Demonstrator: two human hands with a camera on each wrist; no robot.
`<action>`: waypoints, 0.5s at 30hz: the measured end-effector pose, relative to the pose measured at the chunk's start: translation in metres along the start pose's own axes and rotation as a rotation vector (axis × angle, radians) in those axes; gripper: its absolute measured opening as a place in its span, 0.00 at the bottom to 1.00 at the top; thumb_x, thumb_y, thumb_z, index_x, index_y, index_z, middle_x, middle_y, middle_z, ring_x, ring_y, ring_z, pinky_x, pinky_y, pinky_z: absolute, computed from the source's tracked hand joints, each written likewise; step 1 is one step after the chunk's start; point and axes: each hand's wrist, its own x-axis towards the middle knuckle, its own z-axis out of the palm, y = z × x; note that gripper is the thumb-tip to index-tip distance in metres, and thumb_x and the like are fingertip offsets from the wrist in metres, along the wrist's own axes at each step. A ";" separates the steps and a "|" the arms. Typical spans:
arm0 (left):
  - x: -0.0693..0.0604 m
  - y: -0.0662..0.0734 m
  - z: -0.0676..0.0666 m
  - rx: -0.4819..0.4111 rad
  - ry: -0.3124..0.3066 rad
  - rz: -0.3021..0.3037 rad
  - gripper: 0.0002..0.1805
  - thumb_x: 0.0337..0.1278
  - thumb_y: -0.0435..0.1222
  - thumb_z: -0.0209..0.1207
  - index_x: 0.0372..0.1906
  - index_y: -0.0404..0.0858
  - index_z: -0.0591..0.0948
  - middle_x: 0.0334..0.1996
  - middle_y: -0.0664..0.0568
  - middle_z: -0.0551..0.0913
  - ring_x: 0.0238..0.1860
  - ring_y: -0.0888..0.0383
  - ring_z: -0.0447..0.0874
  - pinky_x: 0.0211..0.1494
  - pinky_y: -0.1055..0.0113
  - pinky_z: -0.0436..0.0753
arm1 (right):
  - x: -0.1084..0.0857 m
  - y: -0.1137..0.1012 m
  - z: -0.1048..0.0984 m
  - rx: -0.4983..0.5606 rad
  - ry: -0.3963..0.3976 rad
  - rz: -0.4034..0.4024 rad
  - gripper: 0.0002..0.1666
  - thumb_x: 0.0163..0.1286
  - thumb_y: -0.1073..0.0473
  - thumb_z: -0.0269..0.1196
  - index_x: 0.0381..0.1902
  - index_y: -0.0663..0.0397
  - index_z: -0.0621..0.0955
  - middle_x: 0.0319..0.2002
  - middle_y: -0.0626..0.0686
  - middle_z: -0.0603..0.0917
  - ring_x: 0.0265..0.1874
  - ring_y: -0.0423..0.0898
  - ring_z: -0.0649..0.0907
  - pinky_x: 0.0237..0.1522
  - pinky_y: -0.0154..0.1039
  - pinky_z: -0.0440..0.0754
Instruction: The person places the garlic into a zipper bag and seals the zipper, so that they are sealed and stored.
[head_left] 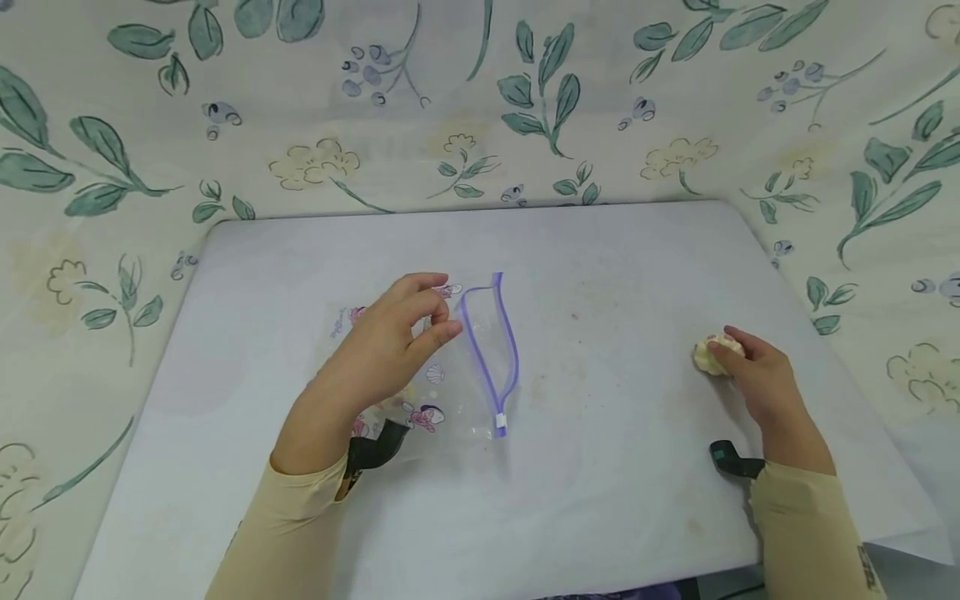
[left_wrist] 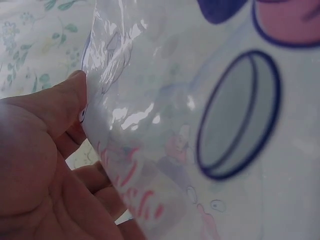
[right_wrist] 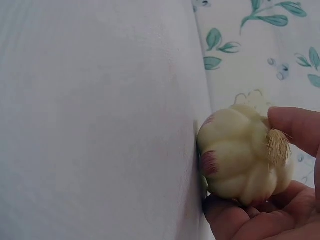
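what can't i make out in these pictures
Head view: part of the plastic bag, behind the left hand.
Left wrist view: the plastic bag's full outline, cut off by the frame edges.
Right wrist view: the far side of the garlic bulb, turned away.

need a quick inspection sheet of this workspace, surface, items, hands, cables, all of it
Surface: white rectangular tabletop; faint brownish stain toward the near side
Job's things: clear printed plastic zip bag with purple-edged mouth open; cream, purple-streaked garlic bulb with tan root tuft
Clutter: nothing seen beyond small dark specks
Left hand: pinches the zip bag near its mouth
Right hand: holds the garlic bulb, right of the zip bag
Cables: thin dark cable beyond the near edge
Surroundings: cream backdrop printed with green leaves
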 end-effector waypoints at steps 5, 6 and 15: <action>0.000 0.001 0.001 -0.003 -0.006 -0.002 0.10 0.70 0.43 0.61 0.33 0.46 0.74 0.73 0.46 0.67 0.74 0.42 0.66 0.71 0.42 0.72 | 0.000 0.002 0.001 0.012 0.021 0.023 0.46 0.74 0.39 0.58 0.79 0.54 0.57 0.81 0.59 0.50 0.80 0.59 0.55 0.77 0.56 0.57; 0.000 0.001 0.001 -0.003 -0.006 -0.002 0.10 0.70 0.43 0.61 0.33 0.46 0.74 0.73 0.46 0.67 0.74 0.42 0.66 0.71 0.42 0.72 | 0.000 0.003 0.001 0.010 0.029 0.026 0.45 0.74 0.39 0.58 0.79 0.54 0.57 0.81 0.59 0.50 0.80 0.58 0.55 0.77 0.56 0.57; 0.001 0.002 0.002 0.000 -0.012 0.006 0.11 0.70 0.43 0.61 0.33 0.46 0.74 0.73 0.46 0.68 0.74 0.42 0.66 0.71 0.42 0.72 | 0.006 0.017 -0.007 0.445 -0.035 0.037 0.51 0.69 0.44 0.66 0.79 0.56 0.55 0.78 0.52 0.61 0.76 0.40 0.64 0.72 0.34 0.66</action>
